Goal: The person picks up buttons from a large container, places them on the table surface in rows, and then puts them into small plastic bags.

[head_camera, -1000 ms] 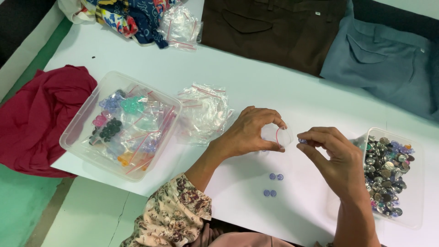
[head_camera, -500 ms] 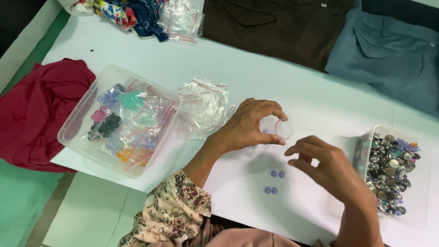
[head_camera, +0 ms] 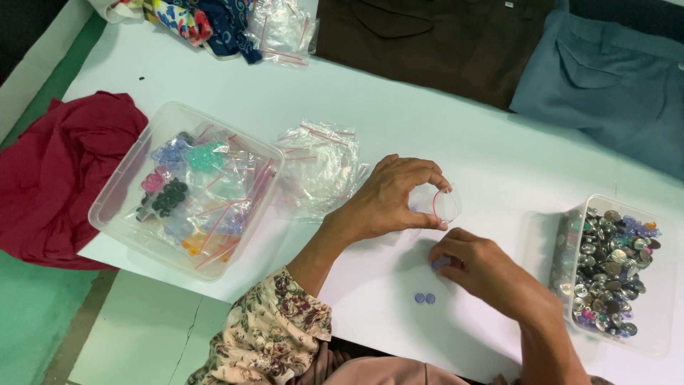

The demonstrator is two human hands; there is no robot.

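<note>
My left hand point(head_camera: 388, 196) holds a small clear zip bag point(head_camera: 440, 203) with a red seal strip, its mouth held open above the white table point(head_camera: 456, 135). Just below it, my right hand point(head_camera: 474, 267) rests on the table with its fingertips pinched over a small blue button point(head_camera: 439, 263). Two more blue buttons point(head_camera: 425, 298) lie side by side on the table near my right wrist.
A clear tub point(head_camera: 114, 207) of bagged coloured buttons stands at left, a pile of empty zip bags point(head_camera: 320, 167) beside it. A tub point(head_camera: 659, 335) of loose mixed buttons sits at right. Red cloth point(head_camera: 50, 178), brown point(head_camera: 427, 43) and grey-blue garments point(head_camera: 613, 78) lie around.
My right hand has dropped from the bag's mouth down to the table and closed on a button there. My left hand keeps the bag open in the same place.
</note>
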